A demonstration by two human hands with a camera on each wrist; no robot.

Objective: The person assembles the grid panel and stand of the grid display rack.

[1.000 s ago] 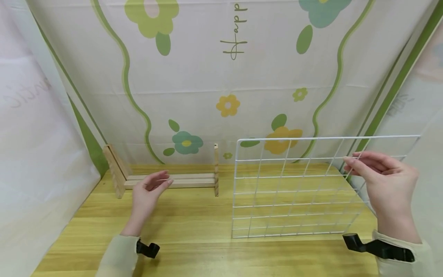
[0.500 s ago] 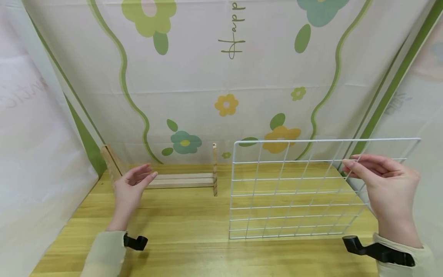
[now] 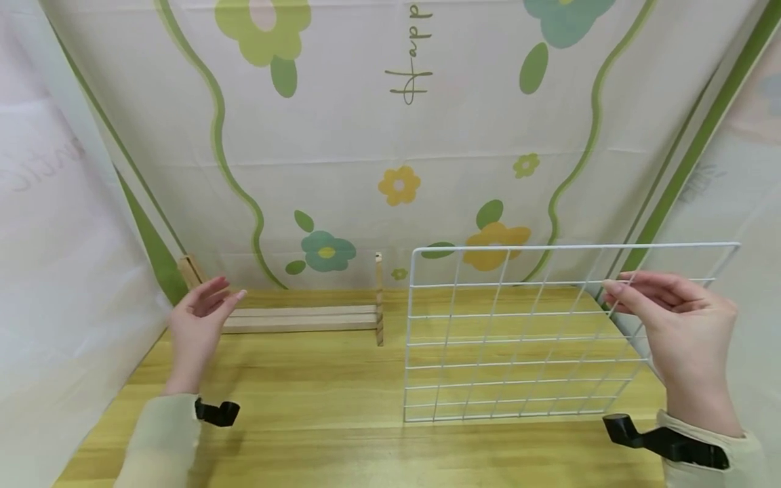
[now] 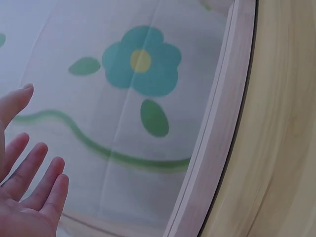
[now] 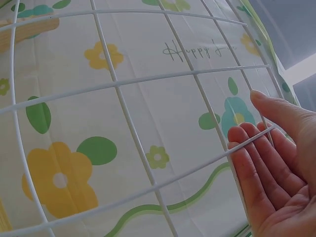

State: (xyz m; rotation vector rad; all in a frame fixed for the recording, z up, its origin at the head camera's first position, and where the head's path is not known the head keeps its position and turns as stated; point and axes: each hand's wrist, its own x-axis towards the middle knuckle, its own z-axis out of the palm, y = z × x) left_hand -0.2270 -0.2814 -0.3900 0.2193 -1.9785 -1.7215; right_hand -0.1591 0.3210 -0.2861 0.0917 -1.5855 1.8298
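Note:
In the head view a white wire grid point(image 3: 533, 313) stands tilted on the right, its lower edge down by the tabletop. My right hand point(image 3: 689, 332) grips it near its right side; in the right wrist view the thumb and fingers of that hand point(image 5: 281, 168) are around the grid's wires point(image 5: 117, 84). A wooden frame point(image 3: 305, 321) with two uprights lies at the back left. My left hand point(image 3: 198, 332) is in front of its left upright point(image 3: 190, 270), hiding part of it. The left wrist view has this hand point(image 4: 29, 192) empty, fingers loosely spread, beside a wooden bar point(image 4: 217, 113).
The wooden tabletop point(image 3: 342, 393) extends under both arms. A flower-printed cloth point(image 3: 342, 135) hangs behind it, and further cloth panels stand on the left point(image 3: 67, 271) and right point(image 3: 738, 224).
My left hand has moved left along the wooden frame, from its long bars to its left upright. The right hand and the grid have stayed nearly in place, with the same grip.

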